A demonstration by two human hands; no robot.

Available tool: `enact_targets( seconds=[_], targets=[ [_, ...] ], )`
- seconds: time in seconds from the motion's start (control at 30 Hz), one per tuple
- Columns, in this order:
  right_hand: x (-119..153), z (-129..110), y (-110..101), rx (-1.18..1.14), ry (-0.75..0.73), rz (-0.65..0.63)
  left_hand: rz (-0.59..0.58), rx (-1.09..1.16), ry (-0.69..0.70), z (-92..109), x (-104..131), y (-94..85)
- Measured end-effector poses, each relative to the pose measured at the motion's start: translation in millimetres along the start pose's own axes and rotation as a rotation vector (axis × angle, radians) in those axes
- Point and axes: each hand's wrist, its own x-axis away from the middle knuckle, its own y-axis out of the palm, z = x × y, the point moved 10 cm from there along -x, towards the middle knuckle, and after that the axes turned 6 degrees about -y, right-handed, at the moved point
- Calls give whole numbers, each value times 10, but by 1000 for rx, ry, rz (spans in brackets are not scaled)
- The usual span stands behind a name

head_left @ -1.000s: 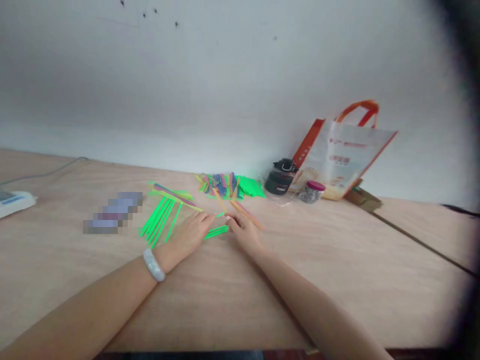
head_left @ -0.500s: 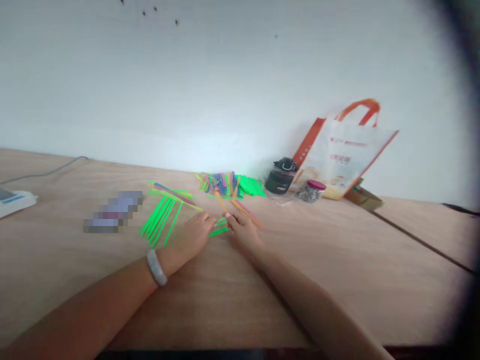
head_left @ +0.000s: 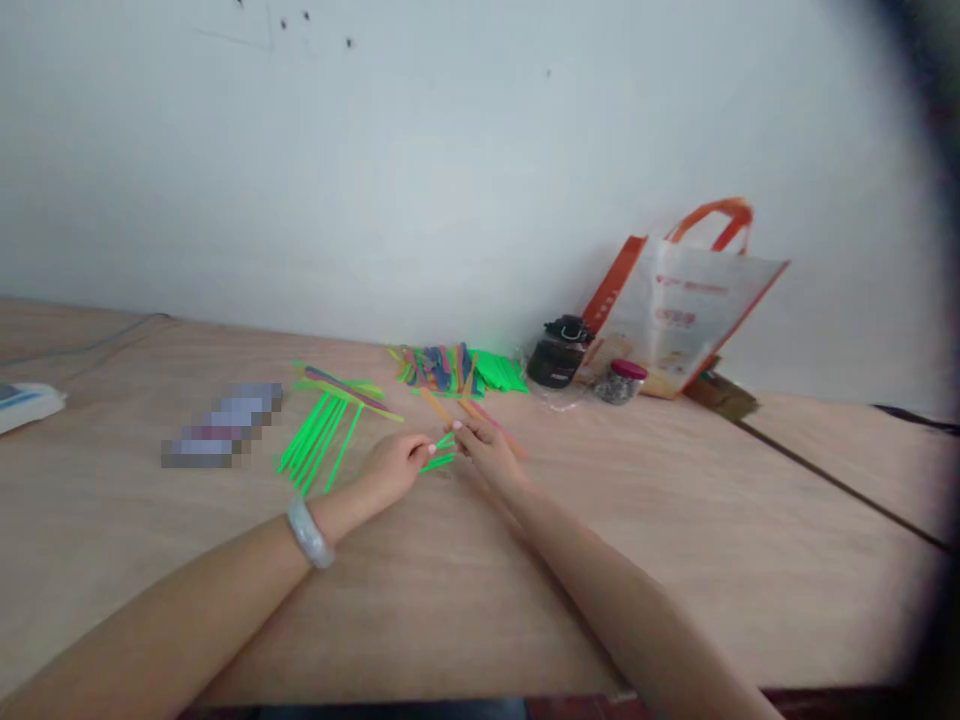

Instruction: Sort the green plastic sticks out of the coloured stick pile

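My left hand [head_left: 396,466], with a pale bangle [head_left: 309,533] on its wrist, is closed in a pinch of thumb and forefinger. A thin green stick [head_left: 445,440] spans the small gap to my right hand [head_left: 489,456], whose fingers are also pinched on it. Just below, more green sticks [head_left: 438,462] lie on the table, partly hidden by the hands. To the left, several long green sticks [head_left: 315,445] are spread in a slanted row. Coloured strips [head_left: 352,388] lie across their far ends. Orange and pink strips [head_left: 491,425] lie beyond my right hand.
By the wall are a pile of coloured strips [head_left: 439,370] and bright green pieces [head_left: 499,371]. A black-lidded bottle [head_left: 556,355], a red-lidded jar [head_left: 622,382] and a carrier bag [head_left: 690,310] stand to their right. A blurred-out flat object [head_left: 223,425] lies left. A white device [head_left: 30,405] sits at the far left.
My left hand has turned slightly, so its thumb and pinch now show, and it sits a little lower. My right hand has hardly moved. The view has shifted slightly.
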Motion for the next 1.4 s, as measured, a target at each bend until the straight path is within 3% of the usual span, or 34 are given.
enact_targets(
  seconds=[0.17, 0.23, 0.27, 0.33, 0.4, 0.47, 0.5, 0.6, 0.7, 0.97, 1.23, 1.4],
  targets=[
    [-8, -12, 22, -11, 7, 4, -84, 204, -53, -99, -61, 93],
    [-47, 50, -72, -32, 14, 43, -133, 283, -108, -167, -46, 145],
    [-74, 96, -172, -34, 18, 82, -163, 315, -134, -196, -26, 176],
    [-101, 242, -554, 6, 63, 282, -196, 313, -159, -230, 22, 214],
    [-113, 303, -926, 253, 67, 421, -160, 197, -103, -193, 49, 190],
    [-177, 348, -1055, 646, 85, 338, -56, 8, 19, -91, 56, 123],
    [-190, 392, -1096, 710, 96, 317, -5, -94, 82, -36, 61, 105],
    [-189, 496, -1069, 822, 117, 233, 63, -360, 199, 28, 74, 155],
    [-160, 529, -916, 891, 106, 137, 73, -488, 212, -49, 77, 213],
    [-98, 430, -591, 1065, 64, -15, 64, -479, 245, -89, 94, 248],
    [-53, 361, -542, 1014, 62, -38, 74, -511, 202, -121, 85, 193],
    [-55, 394, -531, 997, 64, -46, 36, -536, 233, -109, 86, 252]
  ],
)
